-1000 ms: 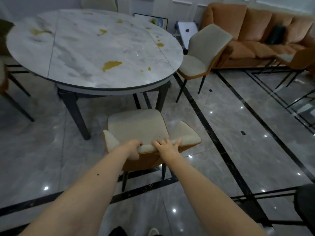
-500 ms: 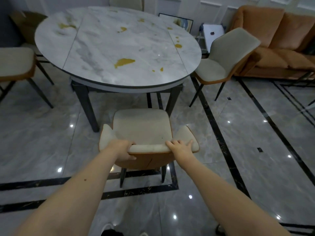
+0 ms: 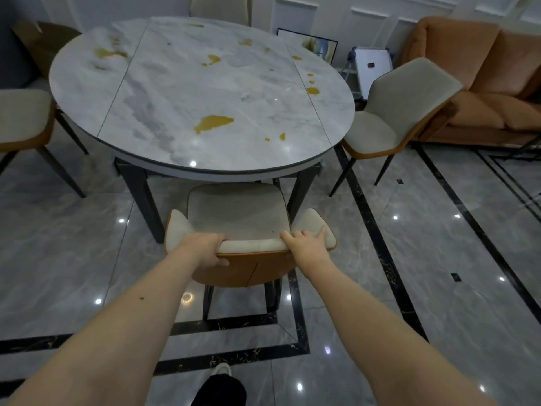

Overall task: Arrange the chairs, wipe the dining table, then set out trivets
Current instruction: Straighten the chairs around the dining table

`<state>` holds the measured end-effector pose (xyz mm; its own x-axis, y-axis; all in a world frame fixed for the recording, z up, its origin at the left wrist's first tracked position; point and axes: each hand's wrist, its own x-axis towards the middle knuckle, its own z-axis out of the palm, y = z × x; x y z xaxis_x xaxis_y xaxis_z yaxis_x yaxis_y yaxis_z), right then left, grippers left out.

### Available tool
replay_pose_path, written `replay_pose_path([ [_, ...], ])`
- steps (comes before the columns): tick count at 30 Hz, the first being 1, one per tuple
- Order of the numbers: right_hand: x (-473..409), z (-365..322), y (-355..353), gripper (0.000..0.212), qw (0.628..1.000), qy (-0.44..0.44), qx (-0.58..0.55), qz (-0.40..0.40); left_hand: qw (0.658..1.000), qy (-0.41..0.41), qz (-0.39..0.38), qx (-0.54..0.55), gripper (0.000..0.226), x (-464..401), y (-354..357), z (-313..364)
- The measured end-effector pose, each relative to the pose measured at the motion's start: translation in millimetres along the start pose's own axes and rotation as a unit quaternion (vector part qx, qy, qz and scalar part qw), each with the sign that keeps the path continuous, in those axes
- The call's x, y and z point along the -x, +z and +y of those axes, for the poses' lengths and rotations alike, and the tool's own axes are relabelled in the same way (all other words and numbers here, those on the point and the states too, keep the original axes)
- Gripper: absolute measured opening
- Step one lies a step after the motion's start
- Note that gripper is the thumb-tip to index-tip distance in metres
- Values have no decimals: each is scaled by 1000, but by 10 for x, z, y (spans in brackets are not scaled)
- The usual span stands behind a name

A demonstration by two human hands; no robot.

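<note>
A cream-and-orange chair (image 3: 238, 212) stands in front of me, its seat front just under the edge of the round marble dining table (image 3: 164, 92). My left hand (image 3: 205, 249) grips the top of the chair's backrest on the left. My right hand (image 3: 306, 244) holds the same backrest top on the right, fingers spread over the cushion. The tabletop has several yellow patches on it.
A second chair (image 3: 395, 112) stands angled away at the table's right, close to an orange sofa (image 3: 483, 80). A third chair (image 3: 23, 121) sits at the left, another (image 3: 219, 7) behind the table. Glossy grey tiled floor (image 3: 409, 259) surrounds me.
The chair has slid forward toward the table with both hands on its backrest; its seat front now reaches under the table edge. I have stepped closer.
</note>
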<state>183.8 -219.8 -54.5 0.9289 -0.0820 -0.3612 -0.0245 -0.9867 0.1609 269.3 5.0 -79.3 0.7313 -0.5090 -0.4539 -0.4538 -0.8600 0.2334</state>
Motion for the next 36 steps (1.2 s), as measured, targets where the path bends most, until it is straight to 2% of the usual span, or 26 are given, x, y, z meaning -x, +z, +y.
replay_pose_path([
  [5, -399, -72, -225, 61, 997, -20, 61, 43, 997, -28, -2, -68, 55, -344, -307, -202],
  [8, -592, -74, -284, 51, 999, -14, 35, 35, 991, -58, 3, -123, 59, -455, -435, -189],
  [11, -692, -17, -297, 50, 999, -11, 6, 35, 981, -101, -5, -164, 61, -475, -502, -85],
  [13, -714, 90, -293, 53, 999, -22, -20, 39, 980, -102, -28, -166, 67, -507, -563, 63],
  [16, -697, 309, -312, 56, 997, -49, -35, 39, 989, -76, -64, -113, 83, -624, -665, 395],
  [20, -602, 869, -274, 60, 995, -74, -51, 31, 995, -70, -64, -10, 91, -835, -736, 1098],
  [26, -322, 2136, -162, 69, 995, -70, -71, 16, 994, -71, -48, 62, 80, -1196, -795, 2234],
  [36, -86, 3990, 72, 63, 993, 27, -117, -10, 997, 20, -26, 76, 67, -2050, -826, 4072],
])
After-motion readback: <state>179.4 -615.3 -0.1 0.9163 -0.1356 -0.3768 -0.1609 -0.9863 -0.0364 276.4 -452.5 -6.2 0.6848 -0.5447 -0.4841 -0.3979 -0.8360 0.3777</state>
